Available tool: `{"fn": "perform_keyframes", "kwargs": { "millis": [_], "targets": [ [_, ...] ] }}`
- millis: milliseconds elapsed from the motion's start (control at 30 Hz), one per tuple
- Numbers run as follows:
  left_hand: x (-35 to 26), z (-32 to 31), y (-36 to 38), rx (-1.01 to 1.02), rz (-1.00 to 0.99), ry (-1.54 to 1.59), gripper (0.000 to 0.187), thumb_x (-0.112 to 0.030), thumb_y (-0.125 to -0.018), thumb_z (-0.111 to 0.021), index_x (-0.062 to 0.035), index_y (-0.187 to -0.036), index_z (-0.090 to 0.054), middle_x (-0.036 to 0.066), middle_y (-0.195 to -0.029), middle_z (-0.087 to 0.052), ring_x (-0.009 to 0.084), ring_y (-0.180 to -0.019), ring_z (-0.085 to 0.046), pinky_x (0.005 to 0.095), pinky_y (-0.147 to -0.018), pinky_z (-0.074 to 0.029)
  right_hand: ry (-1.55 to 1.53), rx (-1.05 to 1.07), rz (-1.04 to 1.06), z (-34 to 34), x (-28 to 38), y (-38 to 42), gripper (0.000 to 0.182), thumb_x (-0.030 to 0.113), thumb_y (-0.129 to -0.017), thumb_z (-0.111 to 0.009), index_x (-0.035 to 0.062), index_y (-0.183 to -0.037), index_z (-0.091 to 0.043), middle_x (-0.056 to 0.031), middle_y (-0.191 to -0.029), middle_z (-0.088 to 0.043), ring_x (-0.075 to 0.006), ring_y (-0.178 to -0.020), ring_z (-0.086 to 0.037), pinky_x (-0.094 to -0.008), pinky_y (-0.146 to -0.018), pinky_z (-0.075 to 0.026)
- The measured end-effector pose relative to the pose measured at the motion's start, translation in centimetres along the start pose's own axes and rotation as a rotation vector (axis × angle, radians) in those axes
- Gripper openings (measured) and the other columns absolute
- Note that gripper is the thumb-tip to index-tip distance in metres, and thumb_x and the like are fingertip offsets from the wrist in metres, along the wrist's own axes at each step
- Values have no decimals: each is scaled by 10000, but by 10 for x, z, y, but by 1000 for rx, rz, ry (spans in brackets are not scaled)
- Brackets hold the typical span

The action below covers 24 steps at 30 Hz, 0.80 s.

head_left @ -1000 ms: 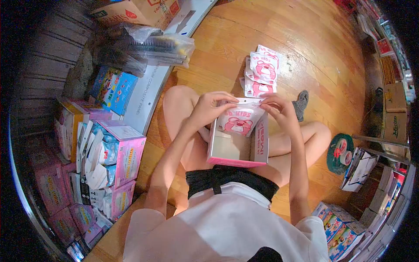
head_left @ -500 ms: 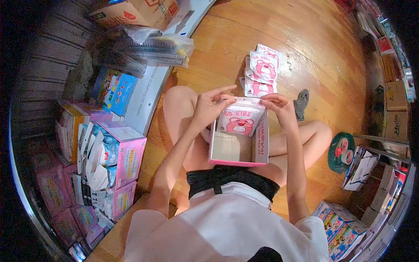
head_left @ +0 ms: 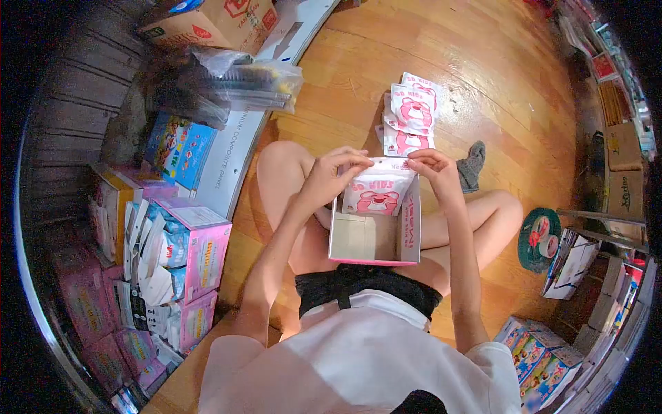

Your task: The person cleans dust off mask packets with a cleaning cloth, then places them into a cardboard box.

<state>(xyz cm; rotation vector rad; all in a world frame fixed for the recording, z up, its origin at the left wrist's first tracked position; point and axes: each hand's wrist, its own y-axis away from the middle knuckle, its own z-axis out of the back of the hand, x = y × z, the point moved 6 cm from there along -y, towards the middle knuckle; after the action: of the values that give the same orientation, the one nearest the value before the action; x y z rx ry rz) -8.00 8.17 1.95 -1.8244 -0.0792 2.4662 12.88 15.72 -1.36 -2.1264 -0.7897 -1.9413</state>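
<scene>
Both hands (head_left: 332,181) (head_left: 438,176) pinch one pouch (head_left: 377,196) topside, its length seemingly pointing into the box (head_left: 412,224).

Light: glare whitened the wooden floor (head_left: 476,86) ahead of me; a shadow crossed my white shirt (head_left: 372,338); the slatted surface (head_left: 69,117) at left sat dim. Picture: corners black, grainy; edges bowed; print on lower-left boxes (head_left: 89,310) blurred.
</scene>
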Motion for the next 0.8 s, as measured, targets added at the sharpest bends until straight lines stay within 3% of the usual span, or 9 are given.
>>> {"fn": "perform_keyframes", "kwargs": {
  "millis": [200,300,400,467,567,667,800],
  "targets": [
    [-14,1,4,69,-33,-17,218,-29,-796,-666,-40,-1013,-680,102,-1034,-635,216,-995,-592,304,-869,-457,85,76,8,-1,15,2,165,78,-853,-648,-4,-996,-646,-57,-902,-673,-109,-844,-620,-236,-793,-472],
    [-10,1,5,66,-36,13,255,-28,-773,-685,-44,-1027,-678,91,-1026,-633,215,-1011,-585,302,-879,-451,72,-27,53,16,20,-17,195,121,-882,-625,-12,-1023,-648,-70,-902,-685,-117,-808,-634,-242,-688,-497],
    [-10,-1,7,80,-44,4,303,-36,-745,-712,-41,-1045,-671,85,-1029,-628,214,-1021,-578,305,-890,-446,541,-297,308,55,18,-56,287,230,-870,-640,-36,-975,-659,-108,-858,-688,-150,-765,-647,-291,-673,-506],
    [-16,0,9,101,-57,-25,333,-50,-734,-732,-35,-1058,-657,95,-1057,-616,227,-1017,-585,316,-890,-457,811,-525,196,96,-17,-90,389,330,-800,-696,-43,-910,-673,-149,-807,-684,-197,-723,-654,-329,-677,-506],
    [-18,2,11,99,-108,-35,396,-54,-700,-756,-29,-1079,-644,98,-1074,-605,234,-1023,-582,320,-893,-460,930,-547,-63,106,-35,-114,457,386,-712,-758,-36,-870,-683,-165,-779,-680,-227,-714,-654,-336,-662,-502],
    [-13,3,14,78,-86,-48,417,-46,-684,-758,-30,-1084,-642,103,-1072,-602,241,-1022,-581,319,-895,-458,795,-443,-158,113,-58,-128,522,371,-665,-805,-63,-919,-666,-150,-804,-675,-179,-708,-623,-302,-640,-484],
    [-9,3,15,71,-71,-50,413,-35,-691,-746,-32,-1090,-642,100,-1065,-602,237,-1024,-577,314,-898,-453,590,-476,-27,118,-56,-133,289,225,-719,-794,-14,-804,-656,-39,-716,-623,-121,-646,-571,-244,-616,-454]
  ]
}}
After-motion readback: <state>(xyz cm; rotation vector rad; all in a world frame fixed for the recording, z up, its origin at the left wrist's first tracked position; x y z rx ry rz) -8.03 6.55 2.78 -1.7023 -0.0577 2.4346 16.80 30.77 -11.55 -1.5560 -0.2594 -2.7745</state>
